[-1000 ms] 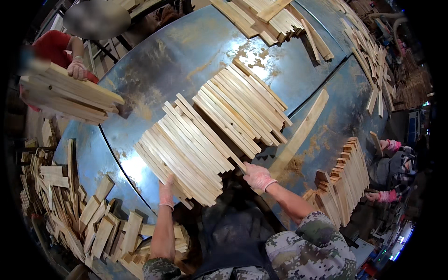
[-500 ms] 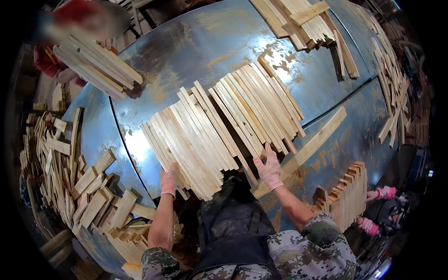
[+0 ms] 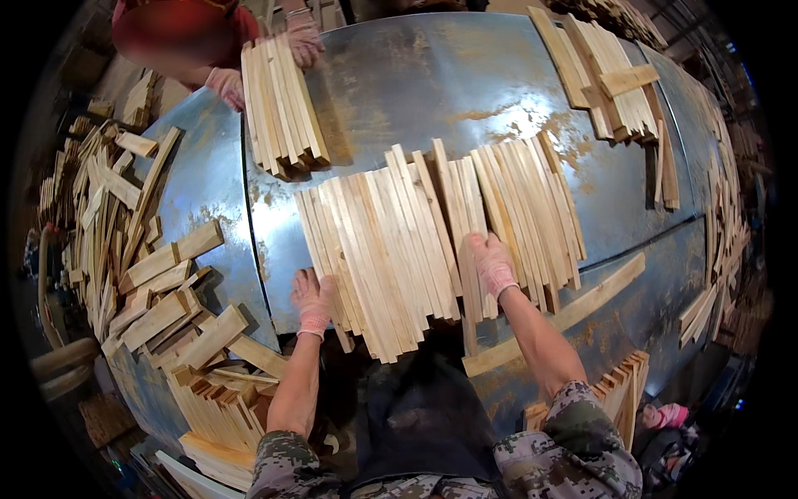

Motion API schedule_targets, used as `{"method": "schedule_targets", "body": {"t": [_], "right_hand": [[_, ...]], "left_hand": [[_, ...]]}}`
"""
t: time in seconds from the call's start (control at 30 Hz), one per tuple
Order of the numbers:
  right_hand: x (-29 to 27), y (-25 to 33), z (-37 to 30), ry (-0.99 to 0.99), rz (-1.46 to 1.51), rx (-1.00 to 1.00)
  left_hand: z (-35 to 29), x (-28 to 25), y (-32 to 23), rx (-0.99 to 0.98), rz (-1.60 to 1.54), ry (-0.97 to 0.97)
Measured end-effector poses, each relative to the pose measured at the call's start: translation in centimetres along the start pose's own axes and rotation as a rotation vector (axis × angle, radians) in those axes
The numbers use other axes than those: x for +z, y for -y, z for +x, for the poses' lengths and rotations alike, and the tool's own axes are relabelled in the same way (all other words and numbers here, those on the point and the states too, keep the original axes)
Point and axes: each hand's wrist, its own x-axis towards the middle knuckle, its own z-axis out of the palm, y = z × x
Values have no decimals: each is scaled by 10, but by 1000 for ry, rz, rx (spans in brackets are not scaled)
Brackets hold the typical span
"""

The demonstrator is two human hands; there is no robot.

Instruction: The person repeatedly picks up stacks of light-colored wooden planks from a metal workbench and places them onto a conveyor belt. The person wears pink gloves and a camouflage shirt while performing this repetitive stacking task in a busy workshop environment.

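Observation:
A row of pale wooden strips lies side by side on the metal table before me, its near ends uneven. My left hand, in a pinkish glove, is at the row's left edge with fingers spread, beside the outermost strips. My right hand, gloved alike, grips a few strips at the near end, its fingertips partly hidden among them. These strips stand slightly apart from the left group. More strips lie against the hand's right side.
Opposite on the left, another person's gloved hands hold a bundle of strips. Loose wood pieces heap up at left. A long board lies at right; stacked boards sit far right. A pink-gloved hand is at lower right.
A few strips have shifted left from the right group toward the left one, with my right hand at them. My left hand's fingers have spread. The other person's bundle now rests on the table.

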Motion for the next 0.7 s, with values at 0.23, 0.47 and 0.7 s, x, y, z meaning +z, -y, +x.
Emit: {"method": "schedule_targets", "body": {"t": [0.23,0.47,0.7], "right_hand": [[10,27,9,-89,-117,114],[12,20,-9,-92,71,10],[45,9,-64,120,510,-311]], "left_hand": [[-37,-6,-49,-178,-1426,157],[-98,-29,-44,-50,-1404,-20],[-237,-110,-33,-68,-1484,-205]]}}
